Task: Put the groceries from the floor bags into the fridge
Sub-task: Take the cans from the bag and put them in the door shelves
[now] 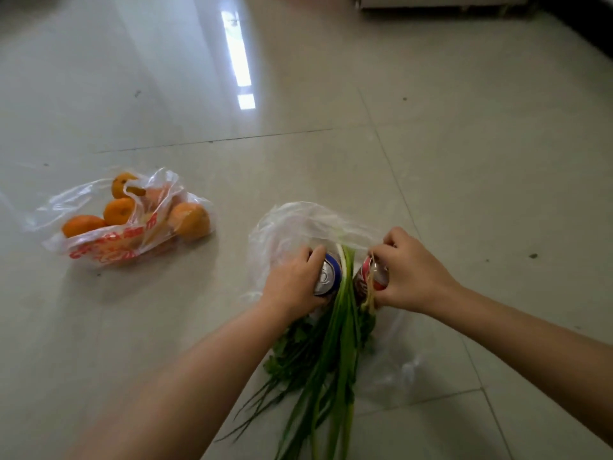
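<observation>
Blue can [330, 275] clasped by left hand [293, 283]; red can [373, 277] by right hand [409, 272].

Both bare forearms reach in from the bottom corners, angled toward each other, and the 2 hands sit close together, knuckles up. Left hand [293, 282] has its fingers curled down around what it's gripping. Right hand [411, 272] is curled tight too, thumb tucked underneath.

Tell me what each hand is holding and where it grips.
The left hand wraps the side of a blue can near its top. The right hand grips a red can around its side.
</observation>
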A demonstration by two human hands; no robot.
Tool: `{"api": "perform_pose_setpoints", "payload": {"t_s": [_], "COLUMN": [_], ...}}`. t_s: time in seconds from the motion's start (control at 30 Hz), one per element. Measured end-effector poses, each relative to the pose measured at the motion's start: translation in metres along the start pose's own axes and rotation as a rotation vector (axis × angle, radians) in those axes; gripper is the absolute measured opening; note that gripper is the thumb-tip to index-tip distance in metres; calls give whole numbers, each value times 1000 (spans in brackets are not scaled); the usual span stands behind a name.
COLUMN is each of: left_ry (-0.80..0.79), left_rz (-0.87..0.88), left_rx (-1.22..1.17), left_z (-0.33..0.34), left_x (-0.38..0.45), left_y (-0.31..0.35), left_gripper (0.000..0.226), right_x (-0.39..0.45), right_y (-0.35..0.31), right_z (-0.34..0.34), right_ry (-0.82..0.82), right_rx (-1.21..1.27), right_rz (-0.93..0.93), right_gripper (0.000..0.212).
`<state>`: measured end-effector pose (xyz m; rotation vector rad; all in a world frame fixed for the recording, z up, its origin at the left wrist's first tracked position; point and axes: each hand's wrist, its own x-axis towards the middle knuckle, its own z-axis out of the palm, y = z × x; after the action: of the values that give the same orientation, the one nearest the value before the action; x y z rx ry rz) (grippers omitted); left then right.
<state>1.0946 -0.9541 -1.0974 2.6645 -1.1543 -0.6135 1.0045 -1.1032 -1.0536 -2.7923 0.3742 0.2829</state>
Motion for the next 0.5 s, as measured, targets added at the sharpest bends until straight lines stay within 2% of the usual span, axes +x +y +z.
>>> {"api": "perform_pose_setpoints", "payload": {"t_s": [0.2, 0.37, 0.5], "left_ry": [60, 224, 257], "left_rz": [-106, -168, -213], "left_rx": [47, 42, -12], "left_z": [-36, -94, -131], "left_x": [-18, -39, -48], "left_y": [-4, -14, -8], "left_gripper": [77, 77, 73], "right_x": [12, 13, 12], "right_y": [1, -6, -26], "right_z": [-11, -40, -82], "right_ry": [134, 353, 388], "right_rx": [89, 145, 209], "right_rz": [198, 103, 62], "right_gripper": [59, 59, 61]}}
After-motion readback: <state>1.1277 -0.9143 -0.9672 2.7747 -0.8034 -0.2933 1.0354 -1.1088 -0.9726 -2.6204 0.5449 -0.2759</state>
